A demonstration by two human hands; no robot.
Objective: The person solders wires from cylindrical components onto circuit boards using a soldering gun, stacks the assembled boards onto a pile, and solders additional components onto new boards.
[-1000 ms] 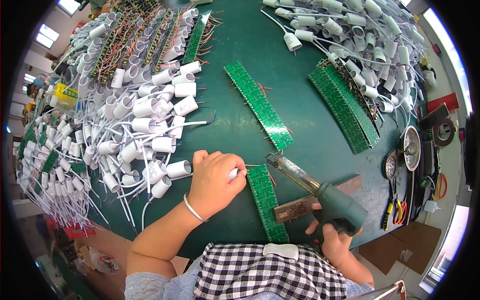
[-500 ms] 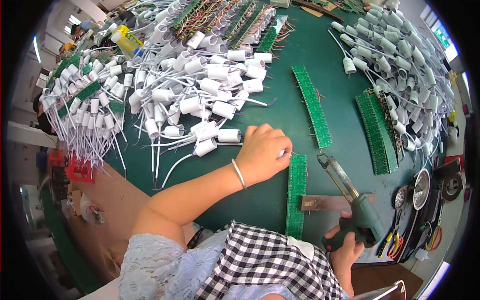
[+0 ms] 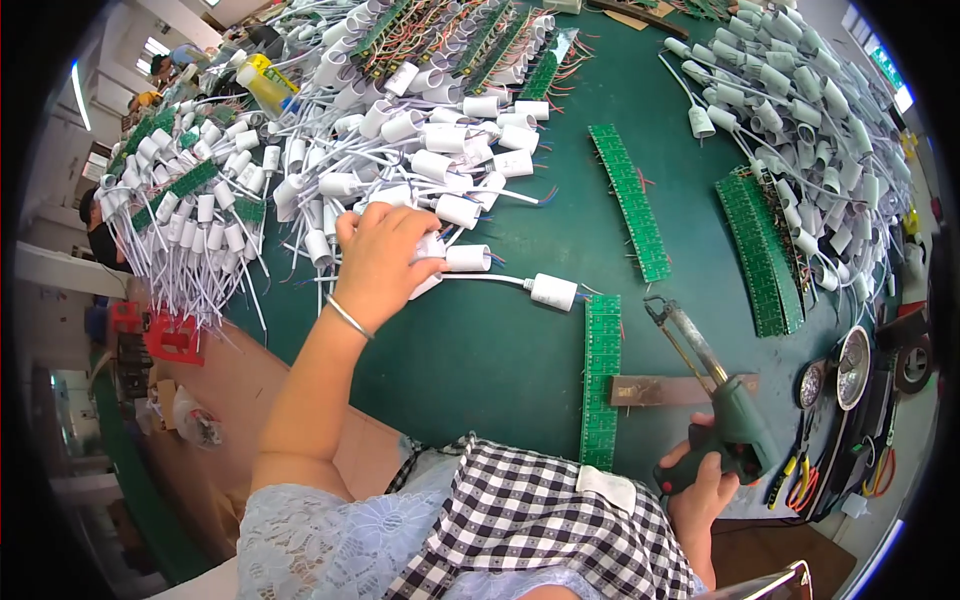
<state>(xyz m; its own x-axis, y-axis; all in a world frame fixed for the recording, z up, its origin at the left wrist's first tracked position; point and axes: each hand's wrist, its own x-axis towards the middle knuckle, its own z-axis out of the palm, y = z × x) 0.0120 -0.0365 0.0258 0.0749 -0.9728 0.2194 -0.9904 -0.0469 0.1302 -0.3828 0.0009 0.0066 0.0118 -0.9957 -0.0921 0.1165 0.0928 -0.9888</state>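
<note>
The left hand [image 3: 385, 255] lies out ahead of the body with its back up, fingers curled and bunched together, the fingertips bent down and inward. A thin bangle sits at its wrist. The left forearm runs bare from the lower middle up and to the right, the elbow bent near the sleeve. The right hand [image 3: 705, 480] stays low and close to the body at the lower right, closed in a fist-like grip, knuckles outward, thumb side up. Only a short part of its wrist shows.
</note>
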